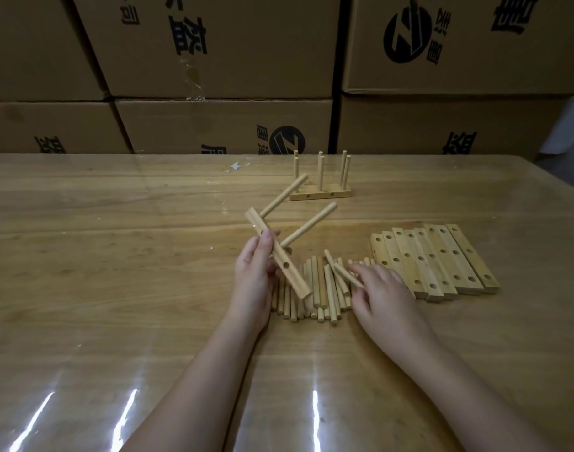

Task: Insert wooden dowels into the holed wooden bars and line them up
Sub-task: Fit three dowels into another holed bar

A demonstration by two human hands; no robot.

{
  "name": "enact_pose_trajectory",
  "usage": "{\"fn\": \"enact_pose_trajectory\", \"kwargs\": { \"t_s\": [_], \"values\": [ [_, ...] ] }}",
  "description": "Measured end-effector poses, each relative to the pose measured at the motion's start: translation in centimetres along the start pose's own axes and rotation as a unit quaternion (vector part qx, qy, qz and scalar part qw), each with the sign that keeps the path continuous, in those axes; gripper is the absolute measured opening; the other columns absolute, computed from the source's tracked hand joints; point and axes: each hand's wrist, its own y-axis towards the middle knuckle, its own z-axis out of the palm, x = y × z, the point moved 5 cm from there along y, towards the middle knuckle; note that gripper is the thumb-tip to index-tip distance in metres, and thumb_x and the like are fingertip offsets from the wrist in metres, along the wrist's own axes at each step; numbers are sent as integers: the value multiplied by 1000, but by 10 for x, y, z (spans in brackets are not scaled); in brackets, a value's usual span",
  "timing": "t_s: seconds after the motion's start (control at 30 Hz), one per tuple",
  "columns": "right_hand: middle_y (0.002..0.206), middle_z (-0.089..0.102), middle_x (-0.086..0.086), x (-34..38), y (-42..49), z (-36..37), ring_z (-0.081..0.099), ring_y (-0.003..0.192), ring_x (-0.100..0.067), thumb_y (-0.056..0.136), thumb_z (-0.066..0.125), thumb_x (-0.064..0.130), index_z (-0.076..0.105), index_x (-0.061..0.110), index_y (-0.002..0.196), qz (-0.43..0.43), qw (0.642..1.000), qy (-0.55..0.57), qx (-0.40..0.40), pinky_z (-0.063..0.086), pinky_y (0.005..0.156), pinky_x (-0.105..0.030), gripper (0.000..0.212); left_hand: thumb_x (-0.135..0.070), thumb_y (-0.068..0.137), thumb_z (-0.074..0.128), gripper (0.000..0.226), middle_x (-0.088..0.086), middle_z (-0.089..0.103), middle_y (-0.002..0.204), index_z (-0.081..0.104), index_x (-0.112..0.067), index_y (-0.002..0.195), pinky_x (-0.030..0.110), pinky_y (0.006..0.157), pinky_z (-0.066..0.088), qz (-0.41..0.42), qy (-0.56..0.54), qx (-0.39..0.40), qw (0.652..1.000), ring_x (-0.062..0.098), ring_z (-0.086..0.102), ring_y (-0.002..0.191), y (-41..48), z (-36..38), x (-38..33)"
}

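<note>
Head view, wide angle, edges bowed. Far left of the left hand, the table [116,239] lies under a clear sheet whose glare streaks blot out the grain near the bottom edge. Left hand [253,272]: fingers curled round the middle of a holed bar [290,275], which it holds tilted above the table. The fingers cover the bar's middle section, so holes there cannot be counted; one empty hole shows just below the fingertips. Two inserted dowels [308,228] stick out of the bar's upper half, up and to the right, away from the hand. Between the two hands is the dowel pile [315,295], loose rods lying roughly parallel. Its left part is hidden behind the left hand and the bar. Well beyond both hands stands a finished bar [321,194] with upright dowels, apparently in pairs; the exact number is hard to make out. Right hand [381,288]: palm down, fingers loosely bent over the pile's right side, with the tips at a skewed dowel [346,275]. I cannot tell whether it is pinched or only touched. Just right of this hand is a row of spare bars [442,259], side by side, whose nearest end is covered by the knuckles. Behind the table are cardboard boxes [220,44], their print cut off.
</note>
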Motion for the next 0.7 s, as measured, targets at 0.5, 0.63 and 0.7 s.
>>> {"fn": "enact_pose_trajectory", "kwargs": {
  "t_s": [0.5, 0.63, 0.7],
  "values": [
    [86, 63, 16, 39, -15, -8, 60, 81, -3, 82, 67, 24, 67, 22, 97, -124, 963, 238, 3, 51, 67, -23, 15, -31, 101, 39, 34, -3, 54, 57, 67, -12, 106, 16, 43, 41, -3, 100, 1, 995, 5, 50, 45, -9, 6, -6],
    [89, 61, 17, 45, -17, -4, 59, 84, -2, 83, 64, 26, 68, 19, 98, -149, 967, 207, 24, 51, 71, -24, 17, -29, 101, 39, 32, -6, 57, 57, 67, -14, 102, 15, 43, 42, 7, 107, 3, 994, 2, 52, 46, -11, 7, -8],
    [89, 61, 17, 46, -17, -4, 59, 85, -1, 84, 63, 27, 67, 20, 99, -148, 969, 197, 21, 52, 73, -25, 17, -28, 100, 40, 31, -8, 57, 55, 67, -14, 101, 15, 42, 42, 6, 101, 10, 995, 1, 52, 46, -11, 8, -8]
  ]
}}
